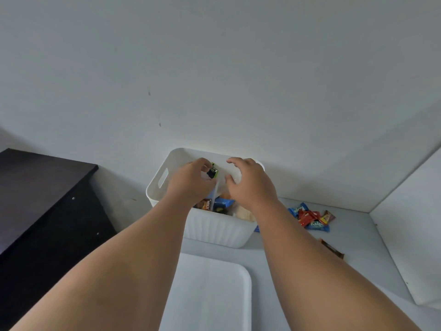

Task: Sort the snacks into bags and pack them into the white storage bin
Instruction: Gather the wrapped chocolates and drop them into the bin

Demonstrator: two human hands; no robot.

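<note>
The white storage bin (214,229) stands against the wall, with bagged snacks (220,204) inside it in blue and orange wrappers. Both my hands are over the bin. My left hand (191,182) pinches a small green and black snack packet (212,172) together with the top of a clear bag whose edge hangs down into the bin. My right hand (248,182) hovers beside it with curved fingers and grips nothing that I can see.
A pile of loose snacks (310,217) in blue and red wrappers lies right of the bin, with a brown bar (333,248) nearer me. A white tray (210,297) lies in front. A dark cabinet (43,199) stands to the left. A white panel (410,223) bounds the right side.
</note>
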